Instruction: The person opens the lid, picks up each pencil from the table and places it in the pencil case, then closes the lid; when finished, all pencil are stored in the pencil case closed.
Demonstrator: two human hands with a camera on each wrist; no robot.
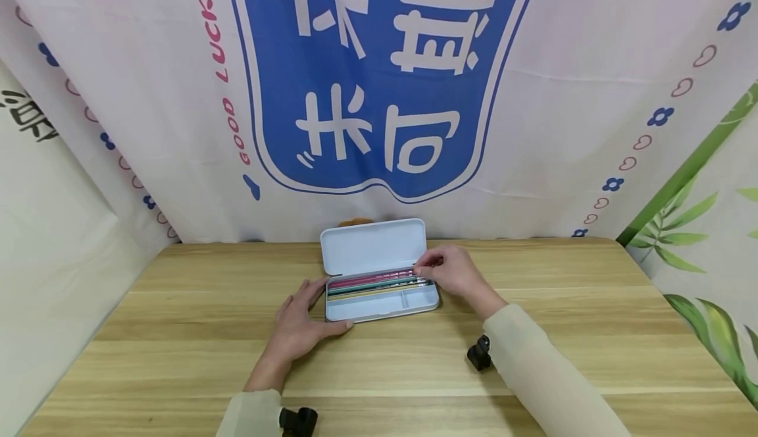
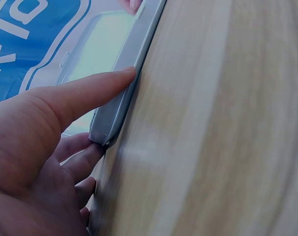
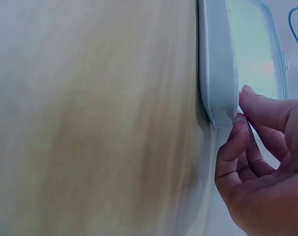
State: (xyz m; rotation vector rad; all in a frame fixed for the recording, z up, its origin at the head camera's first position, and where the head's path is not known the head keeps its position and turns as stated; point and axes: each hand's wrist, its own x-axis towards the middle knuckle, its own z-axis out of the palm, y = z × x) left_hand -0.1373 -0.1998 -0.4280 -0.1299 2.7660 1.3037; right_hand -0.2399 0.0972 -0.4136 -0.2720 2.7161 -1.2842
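Observation:
A light blue pencil case [image 1: 366, 310] lies open on the wooden table, its lid [image 1: 374, 248] tilted up at the back. Inside, several pencils lie side by side, among them a pink pencil [image 1: 372, 278] and a yellow pencil [image 1: 373, 291]. My left hand [image 1: 299, 332] grips the case's left front corner, the thumb along the front wall and the fingers at the left end. At the back right corner, my right hand [image 1: 453, 272] pinches the pink pencil's end with thumb and finger. The right wrist view hides those fingertips partly behind the rim and thumb.
The wooden table [image 1: 195, 332] stretches to both sides of the case. Behind its far edge hangs a white cloth [image 1: 533, 180] with a blue printed panel. A small orange-brown thing [image 1: 355, 222] shows behind the lid. The case has small compartments at its front right.

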